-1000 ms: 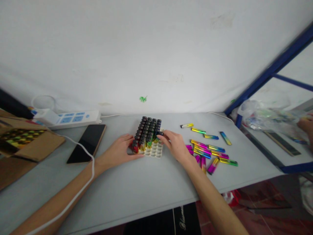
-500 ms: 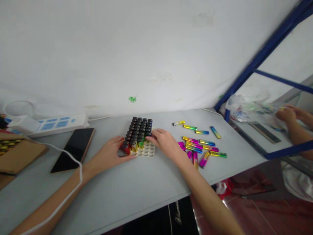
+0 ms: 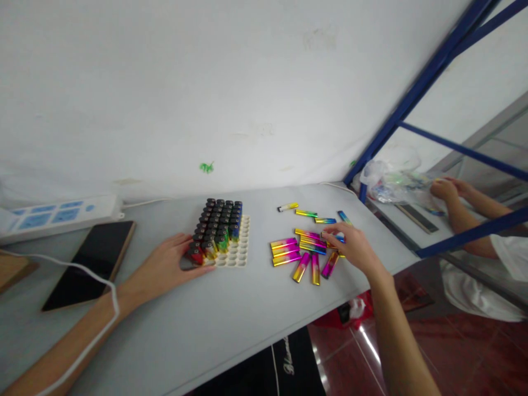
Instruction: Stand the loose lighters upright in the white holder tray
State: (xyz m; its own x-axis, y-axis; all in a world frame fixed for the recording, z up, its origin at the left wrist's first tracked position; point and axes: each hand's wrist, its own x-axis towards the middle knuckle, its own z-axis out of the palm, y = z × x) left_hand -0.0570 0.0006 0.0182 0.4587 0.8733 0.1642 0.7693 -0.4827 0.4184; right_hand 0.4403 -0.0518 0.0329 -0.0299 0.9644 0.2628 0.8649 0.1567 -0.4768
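Note:
Several lighters (image 3: 218, 223) with black tops stand in rows in a white tray of round holes (image 3: 239, 256), whose right and front holes show bare. My left hand (image 3: 165, 261) rests at the tray's near left corner, thumb and fingers apart around the corner, touching the red lighter (image 3: 195, 253). To the right, shiny pink, yellow, green and blue lighters (image 3: 285, 252) lie loose on the table. Over the right side of that pile is my right hand (image 3: 346, 242), its fingers closed at a lighter; the fingertips partly hide what they grip.
A dark phone (image 3: 88, 264) and a white power strip (image 3: 61, 214) are at the left, with a white cable (image 3: 113, 300) crossing over my left forearm. Beyond a blue metal frame (image 3: 462, 146) at the right, another person's hands (image 3: 447, 190) are near plastic bags (image 3: 383, 184).
My right hand has moved from the tray to the loose lighters on the right. The view has shifted rightward. My left hand stays by the tray's corner.

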